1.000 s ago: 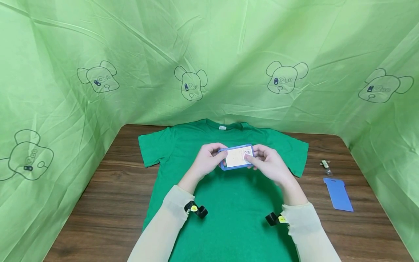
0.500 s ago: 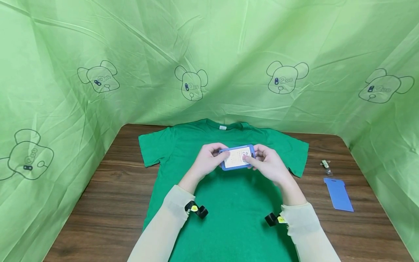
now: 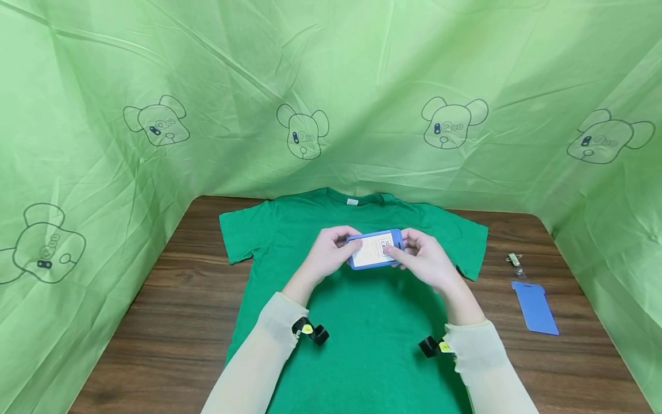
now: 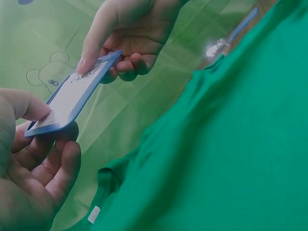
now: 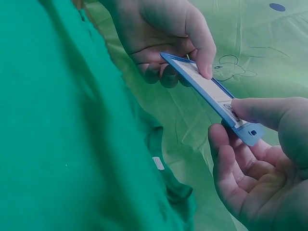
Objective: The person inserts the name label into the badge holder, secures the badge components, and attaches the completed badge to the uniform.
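Note:
Both hands hold a blue ID badge holder (image 3: pixel 399 237) above the upper part of a green T-shirt (image 3: pixel 357 339). A white card (image 3: pixel 369 253) printed with "CARD" lies within its frame. My left hand (image 3: pixel 330 252) pinches the left end, thumb on top of the card and fingers beneath. At the slotted end, my right hand (image 3: pixel 421 259) grips with its thumb pressed on the printed part. The left wrist view shows the holder (image 4: pixel 79 113) tilted between both thumbs. In the right wrist view, the slot of the holder (image 5: pixel 248 136) shows beyond the right thumb.
A flat blue plastic piece (image 3: pixel 535 307) with a slot lies on the wooden table (image 3: pixel 181 299) at the right. Just behind it is a small metal clip (image 3: pixel 514 259) with a clear strap. Green curtains (image 3: pixel 362 75) enclose the table's back and sides.
The white card has slid slightly left within the blue holder, and more of the holder's right end shows. Both hands stay almost in place, still gripping it.

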{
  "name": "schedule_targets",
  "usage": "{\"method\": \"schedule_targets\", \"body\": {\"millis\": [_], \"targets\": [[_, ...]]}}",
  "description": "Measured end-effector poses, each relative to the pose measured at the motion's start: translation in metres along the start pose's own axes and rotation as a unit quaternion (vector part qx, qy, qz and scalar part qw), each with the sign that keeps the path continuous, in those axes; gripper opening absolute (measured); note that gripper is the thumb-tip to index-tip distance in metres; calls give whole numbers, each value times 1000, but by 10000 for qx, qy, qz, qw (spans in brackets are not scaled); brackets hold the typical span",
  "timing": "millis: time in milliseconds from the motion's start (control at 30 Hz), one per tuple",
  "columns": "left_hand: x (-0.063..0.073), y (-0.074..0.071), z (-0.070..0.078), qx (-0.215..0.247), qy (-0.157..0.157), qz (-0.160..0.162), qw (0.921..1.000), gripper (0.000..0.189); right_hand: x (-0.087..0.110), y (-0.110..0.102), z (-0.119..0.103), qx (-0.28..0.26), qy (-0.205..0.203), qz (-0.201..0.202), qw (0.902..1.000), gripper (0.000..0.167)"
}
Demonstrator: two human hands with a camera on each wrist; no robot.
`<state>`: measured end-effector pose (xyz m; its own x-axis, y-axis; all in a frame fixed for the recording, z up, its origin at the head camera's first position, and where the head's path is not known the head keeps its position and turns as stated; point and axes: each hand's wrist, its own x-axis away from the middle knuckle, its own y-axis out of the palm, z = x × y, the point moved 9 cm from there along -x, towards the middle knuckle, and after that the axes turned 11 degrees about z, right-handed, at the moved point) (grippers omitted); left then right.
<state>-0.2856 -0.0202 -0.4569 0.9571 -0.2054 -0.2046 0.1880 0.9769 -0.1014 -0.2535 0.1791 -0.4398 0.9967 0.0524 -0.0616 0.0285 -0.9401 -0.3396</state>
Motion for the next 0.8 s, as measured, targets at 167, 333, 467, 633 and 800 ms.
{"method": "schedule_targets", "body": {"millis": [167, 333, 467, 633, 800], "targets": [[0, 0, -1, 24, -12, 5, 10000, 14, 1, -3, -1, 19, -13, -46, 10000, 29], [0, 0, -1, 17, -38, 2, 10000, 15, 1, -4, -1, 22, 6, -37, 10000, 30], [0, 0, -2, 36, -92, 12, 10000, 14, 1, -4, 0, 42, 20, -26, 10000, 29], [1, 1, 0, 10, -132, -19, 9999, 14, 2, -5, 0, 45, 22, -28, 10000, 29], [1, 2, 1, -18, -97, -62, 9999, 15, 2, -6, -1, 78, 7, -59, 10000, 30]]}}
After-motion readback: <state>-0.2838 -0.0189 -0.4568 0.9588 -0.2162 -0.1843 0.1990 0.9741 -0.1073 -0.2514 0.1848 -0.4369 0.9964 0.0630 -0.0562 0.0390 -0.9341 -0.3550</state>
